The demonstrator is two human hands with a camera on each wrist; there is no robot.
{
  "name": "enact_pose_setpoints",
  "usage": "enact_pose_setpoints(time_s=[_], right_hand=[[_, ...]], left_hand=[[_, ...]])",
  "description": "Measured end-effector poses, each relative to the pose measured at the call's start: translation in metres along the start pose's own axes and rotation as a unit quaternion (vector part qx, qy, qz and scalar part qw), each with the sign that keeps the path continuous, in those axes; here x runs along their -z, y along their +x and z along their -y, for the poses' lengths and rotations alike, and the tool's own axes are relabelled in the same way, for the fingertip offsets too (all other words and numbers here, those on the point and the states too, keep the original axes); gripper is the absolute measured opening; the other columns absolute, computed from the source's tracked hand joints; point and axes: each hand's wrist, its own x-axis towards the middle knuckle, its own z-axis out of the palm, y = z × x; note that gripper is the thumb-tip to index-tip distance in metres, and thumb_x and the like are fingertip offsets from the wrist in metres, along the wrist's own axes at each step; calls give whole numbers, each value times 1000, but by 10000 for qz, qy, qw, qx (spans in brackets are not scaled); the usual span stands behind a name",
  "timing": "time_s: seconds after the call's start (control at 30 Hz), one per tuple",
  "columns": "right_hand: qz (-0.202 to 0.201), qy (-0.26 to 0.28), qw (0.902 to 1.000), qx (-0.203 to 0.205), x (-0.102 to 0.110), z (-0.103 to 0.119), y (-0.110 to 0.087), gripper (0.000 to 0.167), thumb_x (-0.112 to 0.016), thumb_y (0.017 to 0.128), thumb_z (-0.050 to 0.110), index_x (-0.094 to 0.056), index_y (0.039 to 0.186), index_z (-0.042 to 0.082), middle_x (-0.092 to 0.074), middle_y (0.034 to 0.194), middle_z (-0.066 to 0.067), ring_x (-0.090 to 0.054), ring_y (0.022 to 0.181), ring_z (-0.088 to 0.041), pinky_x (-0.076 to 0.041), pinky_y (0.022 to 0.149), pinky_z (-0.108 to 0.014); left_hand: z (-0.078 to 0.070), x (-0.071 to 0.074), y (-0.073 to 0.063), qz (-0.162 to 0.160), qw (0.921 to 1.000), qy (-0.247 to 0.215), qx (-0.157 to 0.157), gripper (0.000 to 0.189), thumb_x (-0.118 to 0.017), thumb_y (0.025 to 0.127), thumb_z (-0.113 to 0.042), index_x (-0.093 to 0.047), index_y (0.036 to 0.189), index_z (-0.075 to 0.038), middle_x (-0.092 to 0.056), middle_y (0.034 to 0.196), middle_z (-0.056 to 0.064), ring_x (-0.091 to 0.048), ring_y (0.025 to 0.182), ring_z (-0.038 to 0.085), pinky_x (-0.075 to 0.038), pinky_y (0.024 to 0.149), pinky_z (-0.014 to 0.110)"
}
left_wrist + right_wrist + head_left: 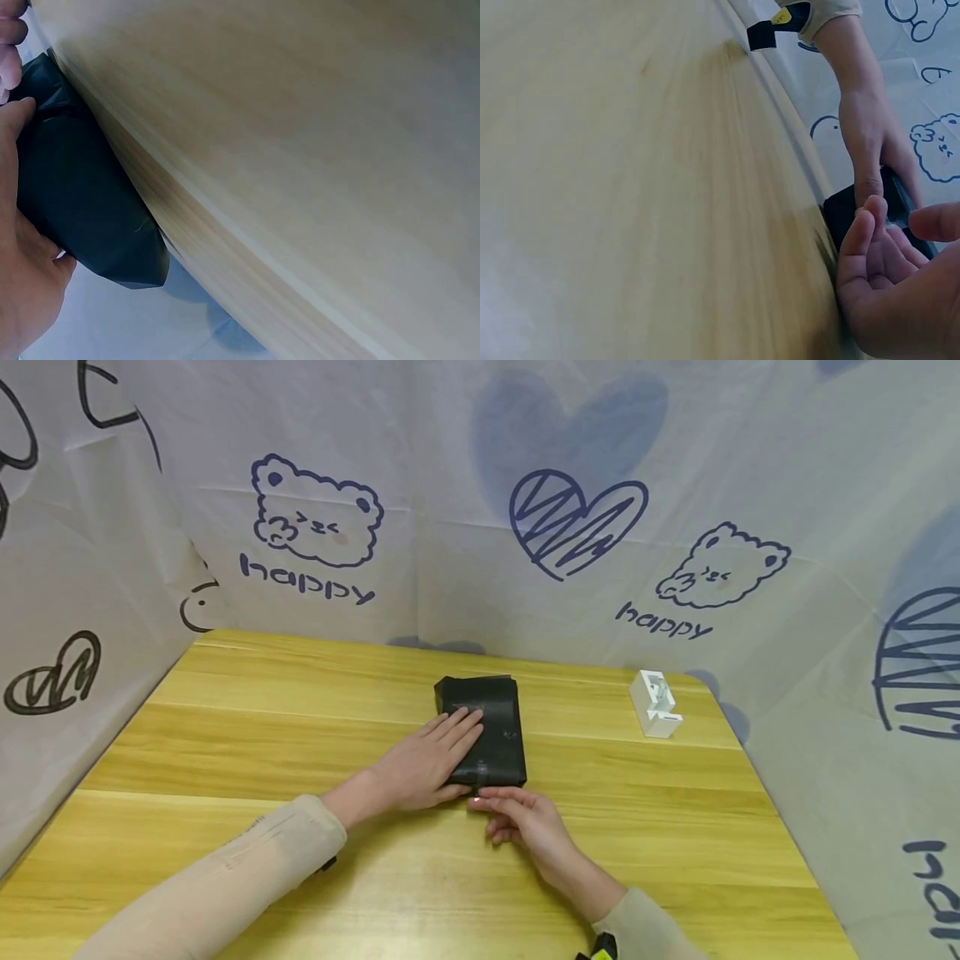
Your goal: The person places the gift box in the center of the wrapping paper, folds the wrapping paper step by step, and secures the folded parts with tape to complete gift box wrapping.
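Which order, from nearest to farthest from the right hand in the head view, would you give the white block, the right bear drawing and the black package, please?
1. Black package: just ahead of the right hand, slightly left.
2. White block: ahead and to the right.
3. Right bear drawing: on the cloth, ahead and right, beyond the block.

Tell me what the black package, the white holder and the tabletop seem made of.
Black package: probably thin plastic or coated paper, faintly shiny, judging by its creases and folded edges.
White holder: likely rigid plastic, given its uniform colour and crisp edges; finish unclear.
Tabletop: wood or wood-look laminate; grain shows, with soft sheen.
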Motion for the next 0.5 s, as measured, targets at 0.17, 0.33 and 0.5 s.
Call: enact_pose_setpoints(time_s=[0.17,0.33,0.5], right_hand=[[193,20,9998,-69,3,3,0,39,-56,104,12,-60,134,-13,-74,122,-17,-67,74,-10,-57,66,-24],[494,-313,9980,-232,6,8,-5,42,-53,105,12,-57,137,-14,-72,124,-20,-70,76,-11,-57,67,-24],[514,-1728,9835,125,14,20,-16,33,-59,106,19,-68,127,-5,-78,105,-13,-67,73,-17,-54,63,-26]], left_hand=[[0,0,0,48,10000,41,7,88,-55,105,-54,-20,165,1,-14,172,19,-16,159,36,-18,128,46],[0,1,0,79,9999,60,11,89,-54,105,-55,-19,165,0,-14,172,19,-16,159,36,-18,128,47],[1,0,0,80,9999,120,-24,89,-53,105,-56,-19,165,0,-13,172,19,-15,159,35,-17,128,46]])
